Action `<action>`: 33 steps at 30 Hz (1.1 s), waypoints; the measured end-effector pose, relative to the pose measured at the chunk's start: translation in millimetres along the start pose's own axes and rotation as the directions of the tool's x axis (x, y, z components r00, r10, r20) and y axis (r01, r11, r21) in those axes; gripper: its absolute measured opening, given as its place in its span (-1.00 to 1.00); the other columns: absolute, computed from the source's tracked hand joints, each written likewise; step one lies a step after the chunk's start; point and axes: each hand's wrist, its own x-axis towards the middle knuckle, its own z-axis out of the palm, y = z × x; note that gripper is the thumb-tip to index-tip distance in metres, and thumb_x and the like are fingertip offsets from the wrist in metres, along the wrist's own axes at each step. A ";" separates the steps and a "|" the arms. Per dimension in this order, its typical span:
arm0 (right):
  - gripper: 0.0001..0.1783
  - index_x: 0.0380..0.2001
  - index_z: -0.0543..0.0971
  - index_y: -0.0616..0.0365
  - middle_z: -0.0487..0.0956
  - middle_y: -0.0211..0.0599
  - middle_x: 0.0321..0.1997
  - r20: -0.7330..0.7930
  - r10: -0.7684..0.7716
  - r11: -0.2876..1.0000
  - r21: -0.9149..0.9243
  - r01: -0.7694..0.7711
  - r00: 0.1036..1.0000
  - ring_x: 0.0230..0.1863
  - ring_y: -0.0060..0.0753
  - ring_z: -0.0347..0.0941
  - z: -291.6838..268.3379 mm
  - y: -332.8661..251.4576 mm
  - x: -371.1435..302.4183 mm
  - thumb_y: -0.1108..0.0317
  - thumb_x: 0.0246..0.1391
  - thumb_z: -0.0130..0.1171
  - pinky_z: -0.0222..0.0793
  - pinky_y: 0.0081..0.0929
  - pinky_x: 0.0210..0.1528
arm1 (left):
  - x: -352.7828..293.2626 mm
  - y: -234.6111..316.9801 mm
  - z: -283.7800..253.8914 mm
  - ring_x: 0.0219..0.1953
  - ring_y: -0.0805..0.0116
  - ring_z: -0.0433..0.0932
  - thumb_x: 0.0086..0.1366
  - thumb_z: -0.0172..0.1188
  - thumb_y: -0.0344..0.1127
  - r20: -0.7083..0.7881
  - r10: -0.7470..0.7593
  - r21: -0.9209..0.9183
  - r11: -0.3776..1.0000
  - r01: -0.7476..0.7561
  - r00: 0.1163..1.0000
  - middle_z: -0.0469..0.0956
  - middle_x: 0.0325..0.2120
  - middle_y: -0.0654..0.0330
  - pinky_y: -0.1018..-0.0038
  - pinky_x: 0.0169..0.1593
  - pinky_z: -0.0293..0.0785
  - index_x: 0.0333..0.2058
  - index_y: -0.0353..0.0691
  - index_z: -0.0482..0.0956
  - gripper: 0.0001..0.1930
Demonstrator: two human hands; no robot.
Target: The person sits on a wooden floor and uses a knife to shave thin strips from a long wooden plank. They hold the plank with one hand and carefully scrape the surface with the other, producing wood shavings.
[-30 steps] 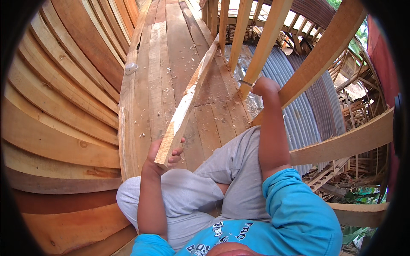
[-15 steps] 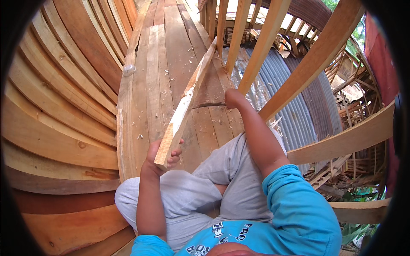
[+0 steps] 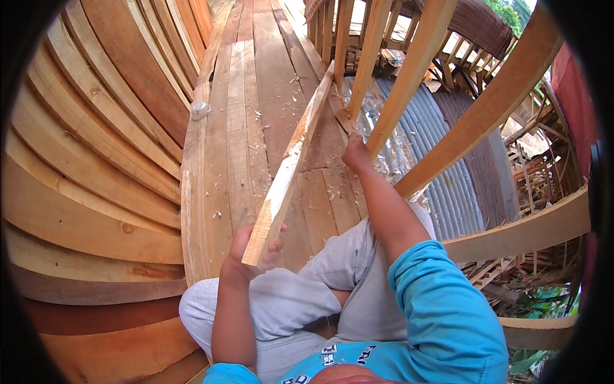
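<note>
- Left hand (image 3: 246, 253): grip closed around the near end of a long wooden batten (image 3: 291, 160), which slants away over the plank floor (image 3: 236, 115).
- Right hand (image 3: 355, 151): rests on the planks beside an upright rib (image 3: 409, 70); cannot tell its grip.

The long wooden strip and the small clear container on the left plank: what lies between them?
In the head view, only bare floor planks with scattered wood shavings lie between the wooden strip and the small clear container.

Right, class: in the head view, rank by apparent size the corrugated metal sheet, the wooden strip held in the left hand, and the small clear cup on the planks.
1. corrugated metal sheet
2. wooden strip
3. small clear cup

The strip's near end is enlarged by closeness to the camera.
</note>
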 end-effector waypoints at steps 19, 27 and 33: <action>-0.64 0.02 0.47 0.39 0.57 0.13 -0.07 0.019 0.270 0.962 0.030 -0.270 0.963 -0.05 0.20 0.55 39.0 24.5 45.8 0.50 0.19 -0.11 0.54 -0.05 -0.07 | 5.8 1.3 8.3 -0.75 0.41 0.33 0.44 -0.27 -0.03 -0.082 -0.025 0.039 0.999 0.029 0.996 0.33 -0.62 0.19 0.47 -0.76 0.30 0.03 -0.30 0.38 -0.52; -0.66 -0.07 0.56 0.33 0.57 0.10 0.05 0.196 0.428 0.902 -0.027 -0.431 0.882 0.02 0.03 0.58 12.3 -13.0 22.7 0.35 0.17 0.02 0.51 -0.15 0.05 | 3.0 1.7 -2.7 -0.72 0.42 0.33 0.43 -0.27 -0.03 -0.058 -0.018 0.019 1.000 0.019 0.998 0.41 -0.59 0.16 0.49 -0.72 0.27 0.01 -0.31 0.40 -0.53; -0.64 -0.13 0.60 0.32 0.59 0.15 -0.01 0.157 0.412 0.882 0.178 -0.436 0.897 0.08 0.11 0.53 -6.7 -28.3 5.3 0.31 0.06 0.13 0.47 -0.15 0.11 | 9.0 2.3 -1.7 -0.76 0.41 0.31 0.41 -0.28 -0.05 -0.137 0.024 0.081 0.997 -0.012 0.990 0.35 -0.63 0.17 0.50 -0.78 0.27 0.00 -0.36 0.37 -0.52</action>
